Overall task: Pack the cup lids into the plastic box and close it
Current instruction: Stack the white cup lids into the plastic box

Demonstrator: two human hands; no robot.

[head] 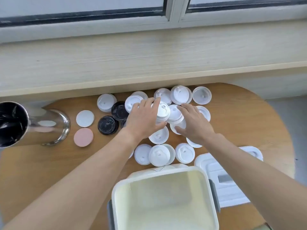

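Gathering step: left hand grips a lid stack; right hand lies flat on lids. Next, carry stack to empty box.

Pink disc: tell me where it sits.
In the head view the pink disc lies left on the table, just below the white disc, beside the steel cylinder.

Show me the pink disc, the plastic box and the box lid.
pink disc (pixel 83 137), head view, middle of its top face
plastic box (pixel 166 173), head view, far rim
box lid (pixel 229 190), head view, flat top beside the box
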